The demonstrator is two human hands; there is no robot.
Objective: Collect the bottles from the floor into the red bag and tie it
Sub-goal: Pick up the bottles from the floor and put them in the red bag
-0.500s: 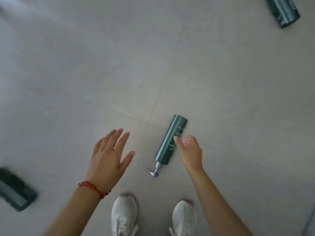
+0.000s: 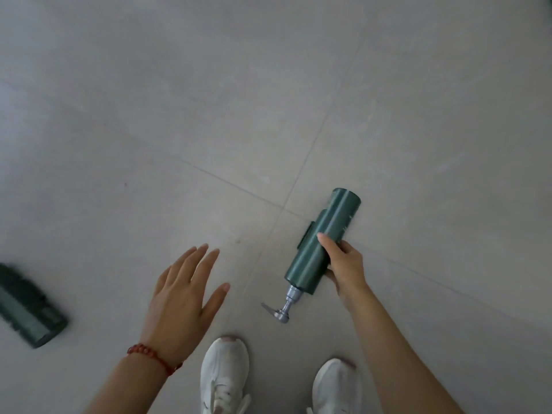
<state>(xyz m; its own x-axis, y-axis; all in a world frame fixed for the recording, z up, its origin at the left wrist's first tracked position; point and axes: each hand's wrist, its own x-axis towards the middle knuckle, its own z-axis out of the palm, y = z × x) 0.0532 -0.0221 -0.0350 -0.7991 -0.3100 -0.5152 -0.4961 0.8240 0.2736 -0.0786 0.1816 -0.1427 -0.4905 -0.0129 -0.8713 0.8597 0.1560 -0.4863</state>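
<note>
Green pump bottle (image 2: 321,243), half a second ago only touched on the floor (image 2: 268,100), is now gripped and lifted by the right hand (image 2: 343,264). Left hand (image 2: 182,297) hovers spread, empty. Second bottle (image 2: 28,315) remains at left; red bag unseen.

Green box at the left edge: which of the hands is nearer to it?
Left. The left hand hovers open just right of the green box; the right hand grips the pump bottle farther right.

We see a dark green pump bottle (image 2: 316,246) tilted, silver nozzle toward us, and another green bottle (image 2: 28,309) lying far left.
</note>
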